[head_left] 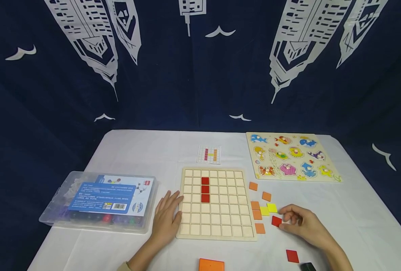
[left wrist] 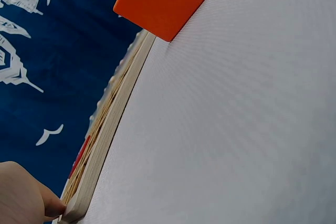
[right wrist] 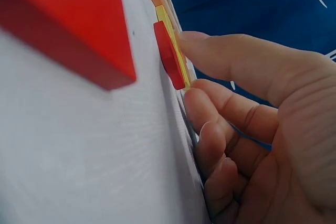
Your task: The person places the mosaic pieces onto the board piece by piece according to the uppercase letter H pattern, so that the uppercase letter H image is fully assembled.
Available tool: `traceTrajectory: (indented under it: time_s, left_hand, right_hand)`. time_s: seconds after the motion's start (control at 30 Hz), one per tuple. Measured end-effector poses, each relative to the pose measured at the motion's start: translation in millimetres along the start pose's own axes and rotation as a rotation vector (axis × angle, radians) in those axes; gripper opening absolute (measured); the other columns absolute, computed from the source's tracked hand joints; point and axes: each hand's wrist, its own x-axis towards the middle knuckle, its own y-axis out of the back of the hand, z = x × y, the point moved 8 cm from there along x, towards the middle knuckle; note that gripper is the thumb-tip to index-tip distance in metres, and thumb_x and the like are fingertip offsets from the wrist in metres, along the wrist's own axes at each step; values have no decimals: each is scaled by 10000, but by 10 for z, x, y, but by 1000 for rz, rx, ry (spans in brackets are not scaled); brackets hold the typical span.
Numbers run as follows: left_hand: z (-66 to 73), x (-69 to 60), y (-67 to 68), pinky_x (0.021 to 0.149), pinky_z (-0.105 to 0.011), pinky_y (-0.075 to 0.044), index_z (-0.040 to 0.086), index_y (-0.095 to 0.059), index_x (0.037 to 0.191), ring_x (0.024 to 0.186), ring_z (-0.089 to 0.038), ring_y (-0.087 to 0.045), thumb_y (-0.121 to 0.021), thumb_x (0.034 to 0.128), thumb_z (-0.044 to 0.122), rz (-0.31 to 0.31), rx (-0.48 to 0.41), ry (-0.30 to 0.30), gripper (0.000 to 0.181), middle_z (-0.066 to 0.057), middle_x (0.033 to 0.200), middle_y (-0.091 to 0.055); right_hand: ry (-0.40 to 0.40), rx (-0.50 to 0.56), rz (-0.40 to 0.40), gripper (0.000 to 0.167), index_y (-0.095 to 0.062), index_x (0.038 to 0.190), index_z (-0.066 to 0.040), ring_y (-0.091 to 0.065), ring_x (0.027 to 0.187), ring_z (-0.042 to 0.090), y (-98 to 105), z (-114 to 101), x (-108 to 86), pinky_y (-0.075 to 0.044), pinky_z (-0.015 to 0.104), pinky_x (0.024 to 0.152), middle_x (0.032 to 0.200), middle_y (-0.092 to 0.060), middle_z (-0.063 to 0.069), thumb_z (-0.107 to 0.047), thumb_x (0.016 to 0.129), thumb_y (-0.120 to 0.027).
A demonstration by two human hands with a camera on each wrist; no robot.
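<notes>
My left hand (head_left: 166, 218) rests at the left edge of a wooden grid board (head_left: 192, 229), fingers extended and thumb against the rim. Three red square tiles (head_left: 205, 189) stand in one column of its cells. Right of the board, the thumb and forefinger of my right hand (head_left: 303, 226) are spread beside a loose red tile (head_left: 276, 221). In the right wrist view, that red tile (right wrist: 169, 56) lies just past the fingertips, and the other fingers curl loosely. Yellow tiles (head_left: 272, 207) and several orange tiles (head_left: 260, 228) lie nearby. Another red tile (head_left: 292, 256) lies closer to me.
A pattern card (head_left: 209, 154) lies behind the board. At the back right is a sea-animal puzzle board (head_left: 298, 177). A clear plastic case (head_left: 149, 222) with blue-and-white labels stands on the left. An orange block (head_left: 211, 265) and a black object (head_left: 307, 267) show at the front edge.
</notes>
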Motion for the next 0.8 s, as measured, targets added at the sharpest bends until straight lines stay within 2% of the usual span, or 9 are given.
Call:
traceTrajectory:
  time_s: [0.37, 0.8]
  left_hand:
    - [6, -13, 12, 1172, -546, -152, 13, -576, 1304, 1444, -394, -293, -600, 868, 7, 17, -4, -10, 437, -148, 1470, -487]
    - [14, -7, 7, 1179, -549, -138, 8, -572, 1307, 1450, -397, -282, -593, 876, 4, 1, -14, 0, 431, -156, 1473, -480]
  right_hand:
    - [-20, -97, -10, 467, -673, 1065, -65, -468, 699, 98, -35, -8, -7, -413, 190, 596, 807, -562, 10, -190, 668, -883]
    - [9, -137, 18, 316, -693, 993, -76, -458, 673, 76, -34, -21, -1, -407, 193, 566, 771, -556, -7, -80, 710, -835]
